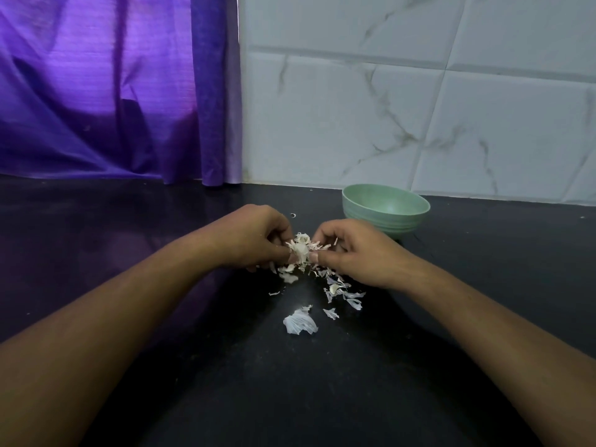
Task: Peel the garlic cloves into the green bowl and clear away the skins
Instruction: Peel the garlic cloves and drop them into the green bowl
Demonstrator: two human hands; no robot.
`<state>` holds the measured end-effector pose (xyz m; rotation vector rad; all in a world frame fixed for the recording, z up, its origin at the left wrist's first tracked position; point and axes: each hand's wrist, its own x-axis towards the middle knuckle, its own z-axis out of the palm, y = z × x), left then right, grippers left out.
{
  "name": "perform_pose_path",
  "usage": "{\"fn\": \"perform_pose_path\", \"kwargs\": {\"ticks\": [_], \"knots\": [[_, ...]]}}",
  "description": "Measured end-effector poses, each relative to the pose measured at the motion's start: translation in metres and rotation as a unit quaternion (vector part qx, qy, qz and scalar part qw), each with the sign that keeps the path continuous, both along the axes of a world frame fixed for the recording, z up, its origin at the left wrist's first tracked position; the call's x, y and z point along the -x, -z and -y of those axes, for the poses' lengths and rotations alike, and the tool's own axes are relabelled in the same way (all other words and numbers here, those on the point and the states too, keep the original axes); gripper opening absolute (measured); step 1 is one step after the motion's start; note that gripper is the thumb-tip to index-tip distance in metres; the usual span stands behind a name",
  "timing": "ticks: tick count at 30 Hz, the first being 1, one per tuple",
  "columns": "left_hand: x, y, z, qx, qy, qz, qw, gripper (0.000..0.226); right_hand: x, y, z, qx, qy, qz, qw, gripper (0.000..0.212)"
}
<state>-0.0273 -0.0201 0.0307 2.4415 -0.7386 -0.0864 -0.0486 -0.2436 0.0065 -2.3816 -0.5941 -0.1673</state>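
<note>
Above the bench (225, 382), the left hand (258, 240) and right hand (358, 253) pinched the garlic (301, 250) with curled fingers (278, 234); skins (300, 322) lay scattered beneath, and the green bowl (380, 223) looked empty, so most remained

Glossy black stone table (96, 227). Purple satin curtain (106, 88) back left, white marble-veined wall tiles (403, 91) back right. Dim light.
</note>
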Motion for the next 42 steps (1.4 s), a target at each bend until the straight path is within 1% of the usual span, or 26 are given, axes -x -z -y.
{"fn": "perform_pose_path", "kwargs": {"ticks": [3,4,8,10,11,13,16,20,22,25,27,30,31,33,35,37,39,42], "knots": [[-0.001,-0.001,-0.002,0.002,-0.002,0.005,1.000,0.007,0.000,0.000,0.003,-0.003,-0.004,0.000,1.000,0.010],[-0.001,-0.002,-0.002,0.000,-0.002,0.009,1.000,0.007,0.000,-0.001,0.003,-0.002,-0.002,0.003,1.000,0.013],[-0.002,-0.002,-0.003,0.009,-0.006,0.017,1.000,0.008,0.001,0.000,0.007,0.003,0.021,-0.007,1.000,0.038],[-0.003,0.000,-0.002,0.008,-0.010,0.026,1.000,0.012,0.002,0.001,0.003,0.065,0.040,0.015,0.997,0.048],[-0.004,0.001,-0.002,0.004,-0.011,0.037,0.999,0.014,0.003,0.001,0.001,0.108,0.046,0.037,0.992,0.049],[-0.005,0.002,-0.001,-0.006,-0.013,0.060,0.998,0.017,0.005,0.001,-0.006,0.154,0.040,0.075,0.984,0.039],[-0.006,0.003,-0.001,0.000,-0.006,0.067,0.998,0.017,0.004,0.001,-0.009,0.143,0.019,0.097,0.985,0.013],[-0.007,0.002,-0.001,0.002,-0.011,0.086,0.996,0.006,0.003,0.000,-0.005,0.081,0.017,0.056,0.995,0.005],[-0.007,0.002,0.000,0.007,-0.015,0.084,0.996,0.009,0.002,-0.002,-0.002,0.052,0.019,0.046,0.997,0.005],[-0.005,0.000,-0.001,0.009,-0.012,0.087,0.996,0.005,0.004,-0.007,0.001,0.028,0.021,0.032,0.999,0.007],[-0.004,-0.001,-0.001,0.012,-0.008,0.088,0.996,0.008,0.007,-0.013,0.004,0.010,0.017,0.021,1.000,0.007],[-0.004,-0.002,-0.001,-0.004,-0.004,0.096,0.995,0.013,0.011,-0.023,0.011,0.002,0.006,0.016,1.000,0.010],[-0.005,-0.002,-0.001,-0.011,-0.003,0.103,0.995,0.012,0.012,-0.027,0.013,-0.003,0.003,0.004,1.000,0.015],[-0.003,-0.002,-0.001,-0.024,-0.002,0.114,0.993,0.012,0.015,-0.035,0.019,-0.014,0.000,-0.058,0.998,0.031],[-0.002,-0.001,0.000,-0.027,0.000,0.108,0.994,0.012,0.019,-0.039,0.026,0.003,-0.013,-0.150,0.989,0.047],[-0.001,-0.001,0.000,-0.030,0.004,0.102,0.994,0.016,0.021,-0.039,0.030,0.032,-0.037,-0.224,0.973,0.053],[-0.001,0.000,0.001,-0.047,0.011,0.098,0.994,0.022,0.021,-0.036,0.029,0.043,-0.061,-0.249,0.966,0.046],[0.001,0.001,0.004,-0.068,0.020,0.096,0.993,0.022,0.020,-0.031,0.020,0.049,-0.081,-0.219,0.971,0.029]]}}
